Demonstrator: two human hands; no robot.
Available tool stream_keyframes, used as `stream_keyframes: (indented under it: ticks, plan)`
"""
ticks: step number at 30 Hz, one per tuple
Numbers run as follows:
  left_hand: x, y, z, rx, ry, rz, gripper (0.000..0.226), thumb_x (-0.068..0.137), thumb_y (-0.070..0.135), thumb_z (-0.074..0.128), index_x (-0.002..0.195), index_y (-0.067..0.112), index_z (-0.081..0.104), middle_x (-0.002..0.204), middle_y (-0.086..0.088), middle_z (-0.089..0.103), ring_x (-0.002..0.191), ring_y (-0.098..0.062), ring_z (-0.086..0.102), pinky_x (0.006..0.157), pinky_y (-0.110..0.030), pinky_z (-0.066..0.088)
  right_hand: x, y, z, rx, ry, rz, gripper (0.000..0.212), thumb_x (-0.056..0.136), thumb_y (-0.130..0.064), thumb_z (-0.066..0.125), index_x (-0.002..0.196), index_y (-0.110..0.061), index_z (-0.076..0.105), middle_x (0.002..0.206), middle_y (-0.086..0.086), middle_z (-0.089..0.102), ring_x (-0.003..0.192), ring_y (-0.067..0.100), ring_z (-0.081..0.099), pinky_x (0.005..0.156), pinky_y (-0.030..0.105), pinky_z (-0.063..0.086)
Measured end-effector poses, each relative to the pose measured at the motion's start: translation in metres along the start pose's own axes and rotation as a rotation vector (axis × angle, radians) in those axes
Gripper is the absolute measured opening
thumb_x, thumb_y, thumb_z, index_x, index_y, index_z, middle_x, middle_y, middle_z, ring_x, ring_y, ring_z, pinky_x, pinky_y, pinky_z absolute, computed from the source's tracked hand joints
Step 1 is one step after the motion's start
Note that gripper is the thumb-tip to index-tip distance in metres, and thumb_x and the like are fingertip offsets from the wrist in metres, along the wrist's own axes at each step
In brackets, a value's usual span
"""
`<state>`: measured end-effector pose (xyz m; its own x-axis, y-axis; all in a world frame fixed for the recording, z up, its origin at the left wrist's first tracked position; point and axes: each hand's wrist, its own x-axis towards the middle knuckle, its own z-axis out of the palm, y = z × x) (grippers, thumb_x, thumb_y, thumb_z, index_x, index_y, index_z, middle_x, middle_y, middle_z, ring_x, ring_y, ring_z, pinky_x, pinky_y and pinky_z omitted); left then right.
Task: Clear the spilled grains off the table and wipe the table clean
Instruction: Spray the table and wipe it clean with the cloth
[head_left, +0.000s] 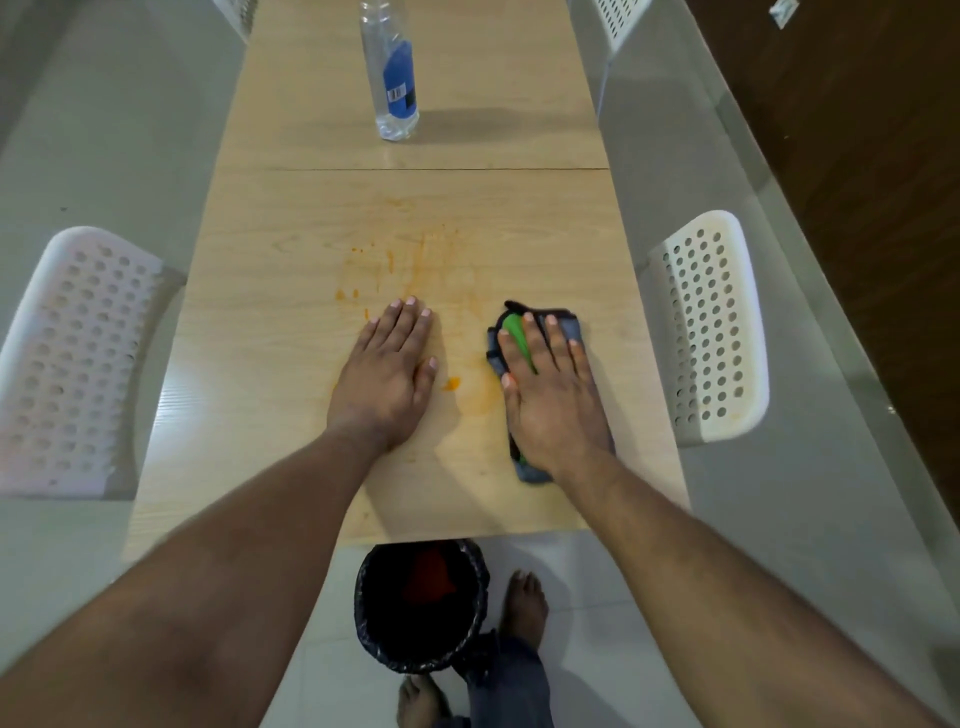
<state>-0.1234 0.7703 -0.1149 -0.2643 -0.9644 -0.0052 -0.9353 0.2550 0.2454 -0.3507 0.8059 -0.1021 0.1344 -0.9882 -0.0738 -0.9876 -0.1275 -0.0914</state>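
My right hand (550, 395) presses flat on a grey cloth with a green patch (563, 325) lying on the light wooden table (291, 415). My left hand (387, 374) rests flat on the table, fingers straight, to the left of the cloth. Orange smears (410, 265) spread across the wood beyond my left hand. A small orange blob (451, 383) sits between my two hands. No loose grains are visible on the table.
A clear plastic bottle with a blue label (392, 73) stands at the far middle of the table. White perforated chairs stand at the left (78, 358) and right (711, 327). A black-lined bin (421, 605) sits on the floor below the near table edge, beside my feet.
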Motion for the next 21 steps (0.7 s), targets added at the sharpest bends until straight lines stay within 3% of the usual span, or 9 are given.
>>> stream_keyframes:
  ticks: [5,9,13,18,21]
  plan:
    - [-0.002,0.001,0.002,-0.011,0.006,0.011,0.068,0.107,0.047,0.018,0.168,0.016,0.018,0.176,-0.004,0.01,0.163,-0.018,0.004,0.132,-0.04,0.007,-0.078,0.022,0.008,0.0,-0.029,-0.058,0.059,0.112,-0.042,0.019,0.169,-0.032,0.009,0.178,-0.002,-0.001,0.163,0.02,-0.009,0.132,0.047,0.008]
    - [-0.002,0.004,0.003,0.005,0.009,0.004,0.07,0.106,0.047,0.016,0.168,0.014,0.019,0.176,-0.007,0.012,0.163,-0.021,0.006,0.132,-0.042,0.008,-0.055,0.037,0.008,-0.004,0.02,0.057,0.058,0.112,-0.042,0.018,0.169,-0.031,0.017,0.177,0.0,0.007,0.164,0.022,-0.002,0.131,0.048,0.012]
    - [-0.002,0.004,0.004,0.03,0.001,0.001,0.072,0.104,0.048,0.013,0.168,0.014,0.016,0.176,-0.007,0.01,0.163,-0.022,0.004,0.132,-0.043,0.008,-0.017,0.015,0.006,-0.009,0.037,0.159,0.06,0.111,-0.042,0.017,0.169,-0.03,0.013,0.178,0.003,0.004,0.163,0.027,-0.001,0.131,0.05,0.01]
    - [-0.003,0.002,0.004,0.031,0.005,-0.001,0.071,0.106,0.047,0.014,0.168,0.015,0.015,0.176,-0.007,0.01,0.163,-0.021,0.004,0.132,-0.042,0.008,-0.05,-0.024,0.014,-0.003,0.02,0.018,0.06,0.111,-0.04,0.025,0.169,-0.029,0.013,0.178,0.004,0.004,0.163,0.027,-0.004,0.131,0.05,0.009]
    - [-0.004,0.002,0.005,0.008,-0.001,0.005,0.07,0.106,0.047,0.013,0.169,0.016,0.014,0.176,-0.006,0.008,0.163,-0.02,0.003,0.132,-0.041,0.007,-0.075,-0.014,0.015,0.008,-0.008,-0.03,0.06,0.112,-0.04,0.023,0.169,-0.03,0.011,0.178,0.002,0.001,0.163,0.024,-0.008,0.132,0.05,0.008]
